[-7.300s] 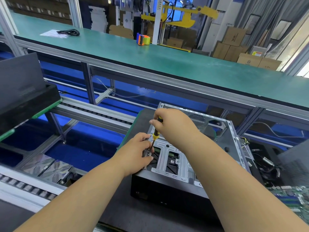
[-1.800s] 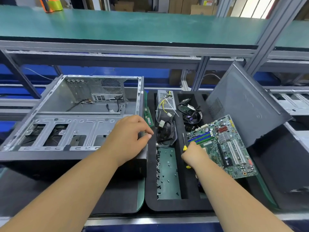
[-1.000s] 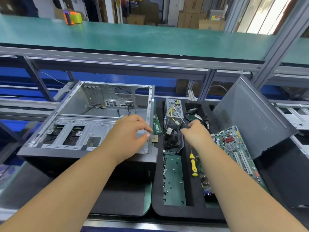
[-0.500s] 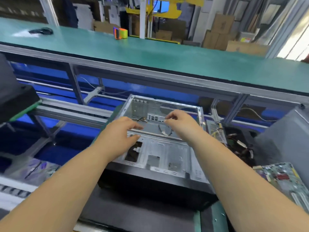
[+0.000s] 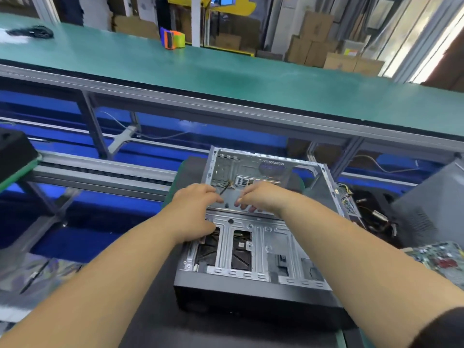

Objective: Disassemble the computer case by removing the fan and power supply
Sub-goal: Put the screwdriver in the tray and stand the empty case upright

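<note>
The computer case (image 5: 253, 237) is laid on its side on a dark mat (image 5: 155, 305), just right of the frame's centre, with its open side turned upward. Its long axis is run from about 6 o'clock to 12 o'clock, tipped slightly toward 1; the black front panel is faced toward the viewer at 6 o'clock and the perforated rear panel is pointed away at 12.

The left hand (image 5: 193, 212) is placed over the drive cage at the case's 9 o'clock edge, fingers curved forward into the interior. The right hand (image 5: 261, 197) is held just beside it, fingertips bent downward over the cage's far lip. Whether anything is pinched by either hand cannot be told. A thin cable (image 5: 226, 188) is seen between the two hands.

At 3 o'clock a circuit board (image 5: 437, 257) and a grey side panel (image 5: 431, 199) are seen.

Compared with half a second earlier, both hands are found closer together and deeper over the case. The yellow screwdriver gripped seven seconds ago is gone from the right hand.
</note>
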The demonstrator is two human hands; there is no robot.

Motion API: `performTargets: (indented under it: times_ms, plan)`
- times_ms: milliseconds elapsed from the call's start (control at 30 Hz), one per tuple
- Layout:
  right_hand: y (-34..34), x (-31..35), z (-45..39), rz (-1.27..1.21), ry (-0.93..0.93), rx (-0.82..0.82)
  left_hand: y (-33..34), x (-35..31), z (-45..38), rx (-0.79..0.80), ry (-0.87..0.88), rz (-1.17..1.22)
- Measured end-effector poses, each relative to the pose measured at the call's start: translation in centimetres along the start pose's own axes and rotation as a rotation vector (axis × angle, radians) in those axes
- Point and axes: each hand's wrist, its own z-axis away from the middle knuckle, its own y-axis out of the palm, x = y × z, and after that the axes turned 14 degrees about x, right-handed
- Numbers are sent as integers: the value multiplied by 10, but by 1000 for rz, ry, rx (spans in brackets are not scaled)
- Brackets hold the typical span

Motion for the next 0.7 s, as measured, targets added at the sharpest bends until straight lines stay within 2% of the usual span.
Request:
performTargets:
  times_ms: [133,267,367,533,600,700]
  plan:
    - [-5,-3,-14,184,105,166,1,3,-9,32,64,48]
    - [-8,-16,-28,-145,130,297,3,4,-11,-66,29,146]
    - [-10,-21,-38,-191,109,372,4,3,-13,-74,11,141]
    - [-13,-21,-42,-235,39,650,1,0,-20,-102,-28,119]
    - [-13,-23,-45,-255,5,666,-1,-2,-22,-120,-37,129]
    - [-12,-27,-52,-330,-68,592,-3,-5,-26,-119,-38,140]
